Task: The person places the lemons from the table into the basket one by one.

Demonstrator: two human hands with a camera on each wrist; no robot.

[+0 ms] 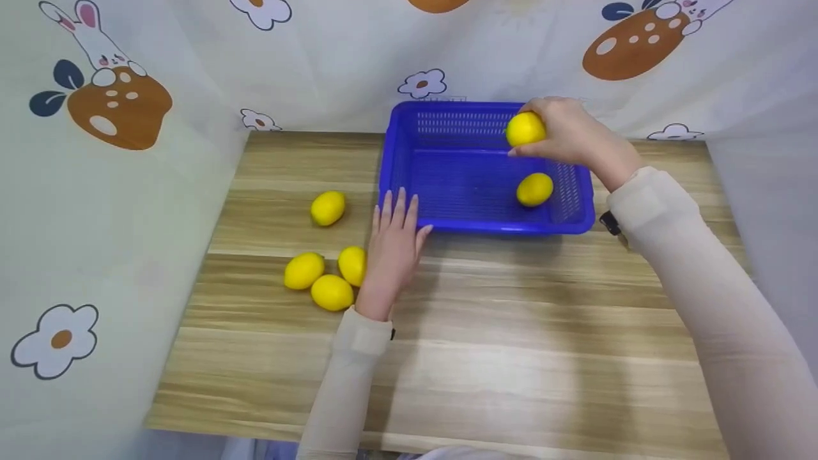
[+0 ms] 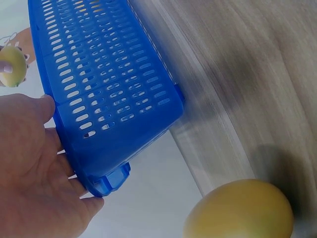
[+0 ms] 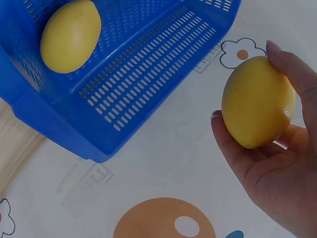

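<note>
In the head view my right hand (image 1: 565,131) holds a yellow lemon (image 1: 525,130) between thumb and fingers, above the back right part of a blue plastic basket (image 1: 489,227). The right wrist view shows that held lemon (image 3: 258,102) beside the basket wall. Another lemon (image 1: 535,190) lies inside the basket at its right end. My left hand (image 1: 393,249) rests on the basket's front left corner, fingers straight and reaching over the rim; in the left wrist view its fingers touch the rim (image 2: 63,136).
Left of the basket, a single lemon (image 1: 328,208) lies on the wooden table (image 1: 511,358). Nearer, several lemons (image 1: 331,292) sit grouped beside my left wrist, one partly hidden by the hand. A patterned cloth (image 1: 332,64) hangs behind and along the sides.
</note>
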